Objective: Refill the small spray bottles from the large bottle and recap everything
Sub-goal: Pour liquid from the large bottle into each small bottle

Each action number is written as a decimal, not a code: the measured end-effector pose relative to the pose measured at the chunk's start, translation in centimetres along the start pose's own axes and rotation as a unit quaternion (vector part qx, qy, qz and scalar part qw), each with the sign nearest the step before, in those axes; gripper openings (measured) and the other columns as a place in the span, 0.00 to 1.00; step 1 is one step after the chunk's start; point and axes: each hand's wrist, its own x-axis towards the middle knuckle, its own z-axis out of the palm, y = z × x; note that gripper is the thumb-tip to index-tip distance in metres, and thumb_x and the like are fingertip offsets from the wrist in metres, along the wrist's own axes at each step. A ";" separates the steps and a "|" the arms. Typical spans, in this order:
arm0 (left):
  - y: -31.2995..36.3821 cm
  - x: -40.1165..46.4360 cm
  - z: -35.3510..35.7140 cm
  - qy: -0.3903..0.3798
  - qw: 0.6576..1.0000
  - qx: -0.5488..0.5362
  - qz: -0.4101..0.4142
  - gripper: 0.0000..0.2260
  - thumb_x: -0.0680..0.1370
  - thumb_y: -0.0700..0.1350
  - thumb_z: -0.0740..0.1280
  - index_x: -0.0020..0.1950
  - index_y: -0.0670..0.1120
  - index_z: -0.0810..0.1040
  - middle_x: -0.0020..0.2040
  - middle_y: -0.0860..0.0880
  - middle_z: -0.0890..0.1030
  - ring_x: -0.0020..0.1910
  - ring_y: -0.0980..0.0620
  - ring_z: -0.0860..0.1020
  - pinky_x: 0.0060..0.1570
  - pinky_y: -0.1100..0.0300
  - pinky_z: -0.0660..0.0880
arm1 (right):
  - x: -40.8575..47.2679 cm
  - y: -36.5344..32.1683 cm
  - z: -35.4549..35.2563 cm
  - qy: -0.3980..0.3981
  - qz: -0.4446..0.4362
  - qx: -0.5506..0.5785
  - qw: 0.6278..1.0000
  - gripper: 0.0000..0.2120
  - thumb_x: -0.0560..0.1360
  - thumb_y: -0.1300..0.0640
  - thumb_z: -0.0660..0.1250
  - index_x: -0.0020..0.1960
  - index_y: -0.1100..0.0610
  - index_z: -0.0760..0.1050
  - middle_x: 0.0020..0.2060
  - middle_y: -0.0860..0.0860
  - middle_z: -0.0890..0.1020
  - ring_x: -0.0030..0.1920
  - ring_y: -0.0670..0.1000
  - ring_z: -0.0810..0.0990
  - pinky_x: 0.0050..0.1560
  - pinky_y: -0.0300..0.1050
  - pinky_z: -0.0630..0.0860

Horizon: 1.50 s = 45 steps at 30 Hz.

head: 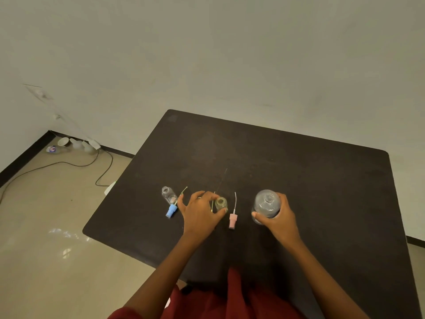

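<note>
Dim, warm, soft light; glare patch on floor (66, 236); wide-angle bending at edges.

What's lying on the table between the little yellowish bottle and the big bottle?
In the head view, a pink spray cap with its dip tube lies on the table between the yellowish bottle and the large bottle.

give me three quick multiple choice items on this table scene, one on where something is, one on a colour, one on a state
1. Where does the blue spray cap lie?
A. beside the clear small bottle
B. on the floor
C. inside the large bottle

2. What colour is the spray cap between the hands?
A. black
B. pink
C. white

3. How is the large bottle?
A. capped, untouched
B. lying flat
C. uncapped, held by the right hand

Key: 1 A, it rests on the table next to that bottle; 2 B, its body is pink; 3 C, the neck is open and fingers wrap it.
</note>
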 end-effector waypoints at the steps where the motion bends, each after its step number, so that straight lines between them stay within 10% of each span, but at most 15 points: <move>1: 0.1 -0.1 -0.1 0.005 1.000 -0.015 -0.003 0.10 0.70 0.56 0.70 0.49 0.56 0.78 0.50 0.59 0.80 0.62 0.58 0.71 0.70 0.45 0.45 | -0.1 0.0 0.1 0.003 -0.001 0.000 1.000 0.30 0.62 0.57 0.80 0.57 0.48 0.67 0.49 0.41 0.76 0.50 0.43 0.77 0.48 0.35 0.74; 18: 4.2 -1.8 -5.9 0.030 0.940 -0.337 0.030 0.11 0.70 0.46 0.74 0.50 0.55 0.77 0.46 0.59 0.82 0.50 0.61 0.79 0.52 0.59 0.77 | -0.5 -7.5 -2.8 0.069 -0.166 0.018 0.984 0.32 0.61 0.49 0.79 0.61 0.48 0.70 0.54 0.43 0.77 0.55 0.45 0.76 0.52 0.36 0.74; 45: 10.7 -2.8 -13.9 0.049 0.890 -0.422 0.165 0.14 0.67 0.53 0.72 0.52 0.59 0.78 0.47 0.57 0.82 0.48 0.58 0.81 0.43 0.71 0.76 | -0.7 -19.8 -8.5 0.128 -0.359 -0.235 0.894 0.37 0.60 0.49 0.80 0.65 0.54 0.70 0.57 0.52 0.77 0.55 0.55 0.76 0.47 0.46 0.74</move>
